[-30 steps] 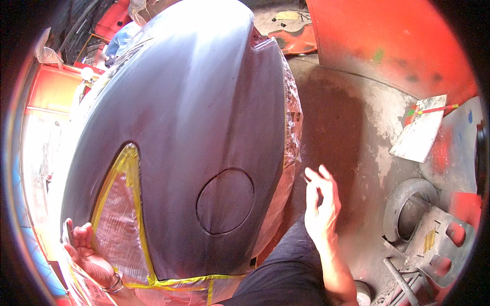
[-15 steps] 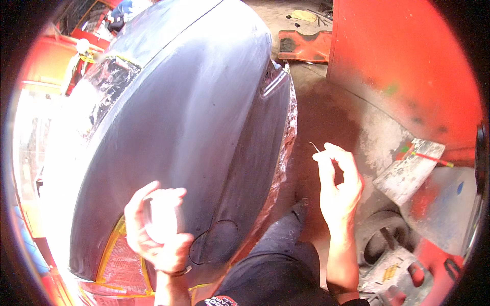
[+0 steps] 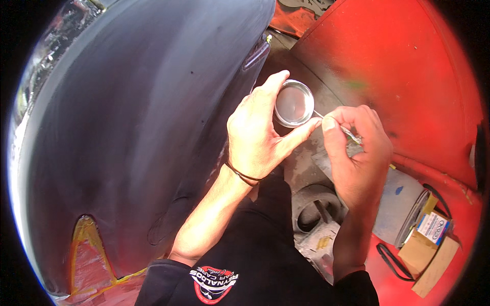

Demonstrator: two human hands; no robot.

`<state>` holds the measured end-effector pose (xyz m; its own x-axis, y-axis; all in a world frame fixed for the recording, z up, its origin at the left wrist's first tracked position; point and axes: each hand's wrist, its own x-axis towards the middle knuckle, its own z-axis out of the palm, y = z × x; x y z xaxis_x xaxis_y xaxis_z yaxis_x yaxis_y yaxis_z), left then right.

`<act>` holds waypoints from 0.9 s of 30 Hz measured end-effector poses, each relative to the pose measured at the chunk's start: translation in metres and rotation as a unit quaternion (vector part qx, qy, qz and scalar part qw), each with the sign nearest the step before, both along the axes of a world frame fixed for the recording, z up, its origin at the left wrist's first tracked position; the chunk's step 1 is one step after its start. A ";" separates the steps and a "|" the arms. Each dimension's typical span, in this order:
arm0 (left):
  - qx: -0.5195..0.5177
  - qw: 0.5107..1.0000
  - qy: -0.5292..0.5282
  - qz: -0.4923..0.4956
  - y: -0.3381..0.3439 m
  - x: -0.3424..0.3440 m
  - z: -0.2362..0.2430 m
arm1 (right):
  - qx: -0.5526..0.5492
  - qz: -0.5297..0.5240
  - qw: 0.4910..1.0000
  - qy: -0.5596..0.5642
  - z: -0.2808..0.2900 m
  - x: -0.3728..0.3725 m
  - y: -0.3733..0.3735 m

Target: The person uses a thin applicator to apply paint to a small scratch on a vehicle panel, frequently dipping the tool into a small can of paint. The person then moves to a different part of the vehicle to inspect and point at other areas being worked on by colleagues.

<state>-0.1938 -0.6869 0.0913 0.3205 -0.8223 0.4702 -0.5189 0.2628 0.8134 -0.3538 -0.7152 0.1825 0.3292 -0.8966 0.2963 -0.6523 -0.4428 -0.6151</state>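
My left hand (image 3: 255,132) grips a small round metal container (image 3: 293,104) with a bright rim, the thumb and fingers around its side. To its right, my right hand (image 3: 357,158) pinches a thin metal tool (image 3: 352,136), whose narrow tip reaches the container's lower right rim; whether it touches is unclear. Left of both hands is a matte dark grey car body (image 3: 138,112) with a recessed circular outline low on it and a triangular opening (image 3: 89,255) masked with yellow tape and plastic.
A large red panel (image 3: 398,66) stands at the right. Lower right are a grey sheet (image 3: 393,199), cardboard pieces (image 3: 418,255) and black loops. A tire-like ring (image 3: 309,214) and dusty bracket lie on the floor beside my body. An orange-red part (image 3: 291,20) is at the top.
My left hand has risen from the lower left to the middle with the container, and my right hand has come up beside it with the tool. My view has shifted.
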 end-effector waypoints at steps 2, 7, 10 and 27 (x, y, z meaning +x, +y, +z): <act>-0.006 1.000 0.004 0.003 -0.005 -0.004 -0.008 | -0.022 0.026 0.999 0.042 -0.003 0.005 -0.009; -0.007 1.000 -0.010 0.024 -0.017 -0.008 -0.024 | -0.046 0.074 0.992 0.088 -0.012 0.011 -0.036; -0.003 0.999 -0.012 0.038 -0.024 -0.009 -0.027 | -0.052 0.088 0.989 0.108 -0.014 0.012 -0.047; 0.079 0.995 0.008 0.062 -0.003 -0.021 -0.046 | -0.074 0.022 0.990 -0.115 -0.046 0.047 -0.107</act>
